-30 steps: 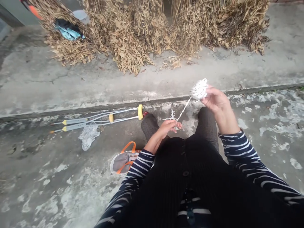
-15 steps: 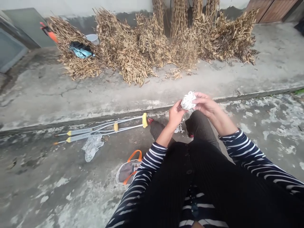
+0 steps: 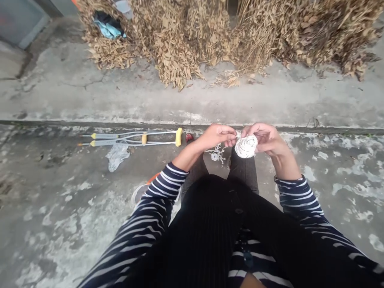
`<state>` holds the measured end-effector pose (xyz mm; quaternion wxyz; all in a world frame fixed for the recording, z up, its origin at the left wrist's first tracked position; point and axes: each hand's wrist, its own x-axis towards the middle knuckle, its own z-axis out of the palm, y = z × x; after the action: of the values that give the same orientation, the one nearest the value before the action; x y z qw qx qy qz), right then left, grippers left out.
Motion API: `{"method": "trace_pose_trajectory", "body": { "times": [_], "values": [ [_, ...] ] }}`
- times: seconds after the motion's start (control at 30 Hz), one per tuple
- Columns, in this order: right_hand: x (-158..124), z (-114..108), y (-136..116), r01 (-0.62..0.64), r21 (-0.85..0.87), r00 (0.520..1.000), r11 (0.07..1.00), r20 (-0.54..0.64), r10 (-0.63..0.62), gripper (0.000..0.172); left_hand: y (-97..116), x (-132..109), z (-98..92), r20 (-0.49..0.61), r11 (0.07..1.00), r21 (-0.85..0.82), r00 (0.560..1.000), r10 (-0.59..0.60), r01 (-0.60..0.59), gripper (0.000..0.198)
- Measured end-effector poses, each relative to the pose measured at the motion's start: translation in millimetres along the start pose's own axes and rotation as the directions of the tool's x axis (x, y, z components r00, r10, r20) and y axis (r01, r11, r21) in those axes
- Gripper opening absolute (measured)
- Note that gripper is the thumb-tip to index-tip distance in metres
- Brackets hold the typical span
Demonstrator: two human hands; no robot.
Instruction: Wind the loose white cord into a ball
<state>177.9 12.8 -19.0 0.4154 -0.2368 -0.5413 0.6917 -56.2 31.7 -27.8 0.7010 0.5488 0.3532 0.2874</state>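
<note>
A wound ball of white cord (image 3: 246, 147) sits in my right hand (image 3: 267, 138), whose fingers close around its upper and right sides. Just left of it, my left hand (image 3: 220, 136) is pinched shut on what looks like a short length of the same cord, beside the ball. Below my left hand, between my legs, a loose tangle of thin white cord (image 3: 216, 154) shows with a small round piece in it; I cannot tell what that piece is.
Crutches (image 3: 135, 138) with yellow pads lie on the concrete to the left, beside a crumpled clear plastic bag (image 3: 117, 156). A bag with orange handles (image 3: 139, 194) is partly behind my left sleeve. A low concrete step (image 3: 150, 104) runs ahead, with dried plant bundles (image 3: 177, 52) on it.
My left hand has come off the ball and moved to its left side, pinching the cord. The ball has turned and sits lower in my right hand. The view has tilted down.
</note>
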Motion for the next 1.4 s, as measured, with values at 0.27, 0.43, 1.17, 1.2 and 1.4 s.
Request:
{"method": "trace_pose_trajectory", "body": {
  "times": [0.27, 0.43, 1.17, 1.2, 1.4],
  "values": [
    [-7, -9, -9, 0.060, -0.091, 0.997, 0.994, 0.056, -0.055, 0.037, 47, 7, -12.2, 0.003, 0.968, -0.002, 0.968, -0.251, 0.251, 0.009],
    [-10, -9, -9, 0.038, -0.108, 0.999, 0.993, 0.021, -0.036, 0.050, 48, -1, -11.0, 0.160, 0.975, -0.081, 0.968, -0.193, 0.208, 0.013],
    [-17, 48, -2, 0.023, -0.175, 0.964, 0.984, -0.259, -0.068, 0.044, 9, -15, -10.6, 0.083, 0.902, 0.419, 0.993, 0.079, -0.107, 0.013],
    [-18, 48, -5, 0.032, -0.191, 0.964, 0.981, -0.254, -0.081, 0.043, 7, -16, -8.6, 0.069, 0.885, 0.446, 0.991, 0.116, -0.135, 0.015],
    [-26, 39, -16, 0.029, -0.226, 0.949, 0.974, -0.300, -0.098, 0.042, 0, -22, -4.4, 0.018, 0.943, 0.311, 0.993, 0.119, -0.119, 0.018]
  ]
}}
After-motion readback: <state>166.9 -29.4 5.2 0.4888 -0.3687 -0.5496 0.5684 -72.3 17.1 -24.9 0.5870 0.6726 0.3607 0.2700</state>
